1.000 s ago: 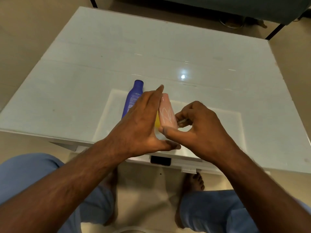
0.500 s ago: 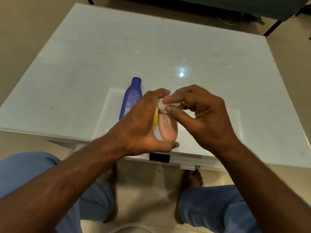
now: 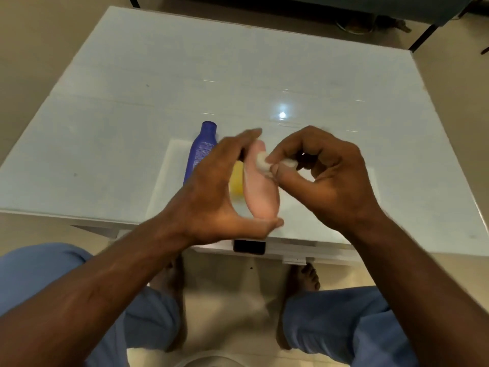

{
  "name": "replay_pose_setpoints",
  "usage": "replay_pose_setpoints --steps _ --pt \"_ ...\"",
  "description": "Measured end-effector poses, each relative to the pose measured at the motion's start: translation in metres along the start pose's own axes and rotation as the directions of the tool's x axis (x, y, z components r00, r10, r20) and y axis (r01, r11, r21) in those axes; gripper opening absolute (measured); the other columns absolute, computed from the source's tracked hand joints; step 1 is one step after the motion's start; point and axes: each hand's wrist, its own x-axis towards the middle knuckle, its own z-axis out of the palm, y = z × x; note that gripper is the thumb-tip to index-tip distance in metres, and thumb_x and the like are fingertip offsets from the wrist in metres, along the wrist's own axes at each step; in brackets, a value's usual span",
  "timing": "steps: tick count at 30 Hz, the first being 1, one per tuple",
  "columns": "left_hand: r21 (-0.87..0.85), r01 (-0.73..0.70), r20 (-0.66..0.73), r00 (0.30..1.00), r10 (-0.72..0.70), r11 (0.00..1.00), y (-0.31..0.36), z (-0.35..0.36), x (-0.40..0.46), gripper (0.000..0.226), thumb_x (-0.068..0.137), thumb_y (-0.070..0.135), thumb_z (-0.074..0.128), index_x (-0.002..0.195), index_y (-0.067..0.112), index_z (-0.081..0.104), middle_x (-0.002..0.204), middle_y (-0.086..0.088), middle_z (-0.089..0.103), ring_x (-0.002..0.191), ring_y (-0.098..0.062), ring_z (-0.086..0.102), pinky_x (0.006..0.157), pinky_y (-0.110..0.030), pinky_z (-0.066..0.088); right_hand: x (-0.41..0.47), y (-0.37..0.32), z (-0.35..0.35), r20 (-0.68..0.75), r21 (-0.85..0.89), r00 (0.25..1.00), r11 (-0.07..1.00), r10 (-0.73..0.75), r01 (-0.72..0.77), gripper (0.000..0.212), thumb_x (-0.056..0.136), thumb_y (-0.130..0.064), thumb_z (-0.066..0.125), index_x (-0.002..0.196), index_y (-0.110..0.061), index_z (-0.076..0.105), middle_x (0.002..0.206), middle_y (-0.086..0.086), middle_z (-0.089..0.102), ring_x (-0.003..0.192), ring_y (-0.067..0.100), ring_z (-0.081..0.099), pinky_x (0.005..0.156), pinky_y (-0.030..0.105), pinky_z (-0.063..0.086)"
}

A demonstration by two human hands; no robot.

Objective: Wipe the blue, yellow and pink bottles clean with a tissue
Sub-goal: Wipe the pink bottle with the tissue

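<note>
**Pink bottle being held and wiped above the counter**

The left hand [image 3: 217, 192] is holding the pink bottle [image 3: 260, 189] end to end, thumb under its base and fingers at its top. The right hand [image 3: 325, 176] is pinching a wadded tissue [image 3: 262, 161] against the bottle's upper side (its grip curled tight). The blue bottle [image 3: 201, 149] and yellow bottle [image 3: 236, 181] are lying on the counter [image 3: 132, 115] behind the left hand.
</note>
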Motion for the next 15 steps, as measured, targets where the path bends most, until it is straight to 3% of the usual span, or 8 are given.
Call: replay_pose_setpoints --steps 3,8,12,15 --pt "0.049 -0.002 -0.088 0.996 0.006 0.999 -0.006 -0.013 0.004 0.121 0.059 0.066 0.083 0.153 0.011 0.032 0.144 0.000 0.050 0.128 -0.012 0.053 0.103 -0.032 0.051 -0.005 -0.006 0.005 0.097 0.043 0.995 0.999 -0.023 0.019 0.017 0.084 0.000 0.078 0.093 -0.015 0.077 0.090 -0.003 0.071 0.082 0.019 0.067 0.069 0.029 0.053" --pt "-0.069 -0.038 0.055 0.998 0.042 0.997 0.009 0.001 -0.010 0.133 0.057 0.054 0.092 0.159 0.011 0.018 0.148 0.004 0.045 0.133 -0.017 0.051 0.104 -0.027 0.049 0.005 0.000 0.001 -0.102 0.143 0.993 0.989 0.062 -0.047 0.010 0.093 -0.004 0.074 0.102 -0.009 0.075 0.096 0.007 0.075 0.088 0.030 0.071 0.075 0.052 0.061" --pt "-0.078 0.009 -0.166 0.986 -0.022 0.997 0.001 -0.011 0.003 0.128 0.060 0.054 0.088 0.158 0.009 0.018 0.147 0.002 0.045 0.127 -0.013 0.055 0.100 -0.027 0.053 0.000 -0.007 0.006 0.036 0.229 0.999 0.973 0.033 -0.040 0.018 0.085 0.005 0.073 0.094 -0.011 0.074 0.090 0.003 0.073 0.080 0.020 0.069 0.070 0.032 0.055" --pt "-0.073 -0.014 -0.095 0.995 0.007 0.997 0.002 -0.011 -0.003 0.131 0.058 0.054 0.091 0.158 0.011 0.019 0.147 -0.001 0.047 0.126 -0.017 0.056 0.099 -0.029 0.053 -0.002 -0.005 0.009 -0.002 0.194 0.999 0.980 0.043 -0.042 0.016 0.089 0.003 0.073 0.098 -0.010 0.075 0.093 0.002 0.074 0.083 0.020 0.069 0.071 0.036 0.058"
